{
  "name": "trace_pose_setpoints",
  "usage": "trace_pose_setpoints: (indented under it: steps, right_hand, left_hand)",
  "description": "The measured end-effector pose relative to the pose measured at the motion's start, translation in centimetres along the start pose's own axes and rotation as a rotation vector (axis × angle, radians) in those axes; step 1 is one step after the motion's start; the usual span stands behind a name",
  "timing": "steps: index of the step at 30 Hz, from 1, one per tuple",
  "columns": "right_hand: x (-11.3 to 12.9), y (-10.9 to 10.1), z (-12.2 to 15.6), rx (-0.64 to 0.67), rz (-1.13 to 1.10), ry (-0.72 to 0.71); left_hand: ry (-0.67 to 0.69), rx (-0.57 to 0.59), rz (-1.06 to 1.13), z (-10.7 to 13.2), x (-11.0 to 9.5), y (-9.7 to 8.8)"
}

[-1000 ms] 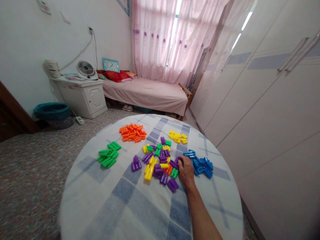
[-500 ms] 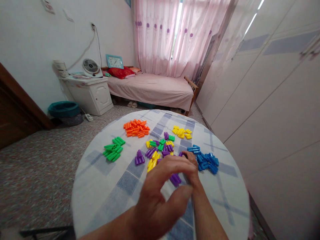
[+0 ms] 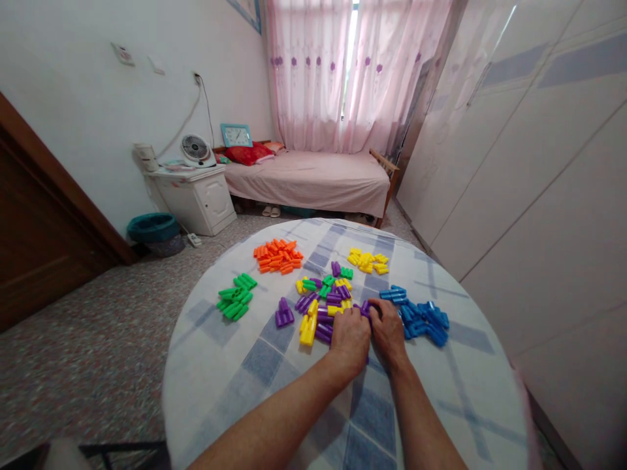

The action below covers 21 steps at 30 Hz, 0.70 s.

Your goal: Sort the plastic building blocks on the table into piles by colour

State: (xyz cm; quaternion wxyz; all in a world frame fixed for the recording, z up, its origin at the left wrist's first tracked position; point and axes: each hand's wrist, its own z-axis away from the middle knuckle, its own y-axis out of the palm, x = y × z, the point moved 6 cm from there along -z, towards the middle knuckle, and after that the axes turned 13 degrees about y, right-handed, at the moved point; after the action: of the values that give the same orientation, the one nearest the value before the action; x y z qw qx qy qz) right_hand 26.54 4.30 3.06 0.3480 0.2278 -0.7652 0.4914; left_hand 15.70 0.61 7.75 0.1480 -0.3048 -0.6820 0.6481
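A mixed pile of small plastic tube-shaped pieces, purple, yellow and green, lies mid-table. My left hand point(image 3: 350, 336) is at its near right edge, fingers curled downward; what they hold, if anything, is hidden. Close beside it, my right hand point(image 3: 388, 324) has its fingers bent and closed against a purple piece point(image 3: 365, 308), between the pile and the blue pieces point(image 3: 425, 321). A yellow piece point(image 3: 308, 331) lies left of my left hand, and a purple piece point(image 3: 284, 313) sits apart farther left.
Green pieces point(image 3: 236, 297) are grouped at the left, orange pieces point(image 3: 278, 256) at the back left, and yellow pieces point(image 3: 367, 260) at the back right. A checked cloth covers the round table point(image 3: 220, 385). Beyond it stand a bed point(image 3: 313, 176) and a white cabinet point(image 3: 213, 199).
My left hand has come down from in front of the camera, where it was raised and curved, onto the pile beside my right hand. The view has shifted slightly left.
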Motion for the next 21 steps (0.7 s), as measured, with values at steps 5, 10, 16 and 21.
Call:
trace_pose_setpoints:
  steps: [5,10,16,21]
  right_hand:
    - [0.1,-0.1,0.2,0.007,-0.015,0.014]
    - [0.2,-0.3,0.3,0.012,-0.038,0.011]
    - [-0.1,-0.3,0.3,0.023,-0.05,0.017]
    - [-0.1,-0.3,0.3,0.024,-0.038,0.039]
  left_hand:
    - [0.008,0.027,-0.005,-0.1,-0.5,0.5]
    - [0.046,-0.15,0.088,1.4,0.0,-0.4]
    - [-0.141,-0.617,0.07,8.3,10.7,-6.6]
    - [-0.495,-0.712,-0.102,15.3,23.6,-8.9]
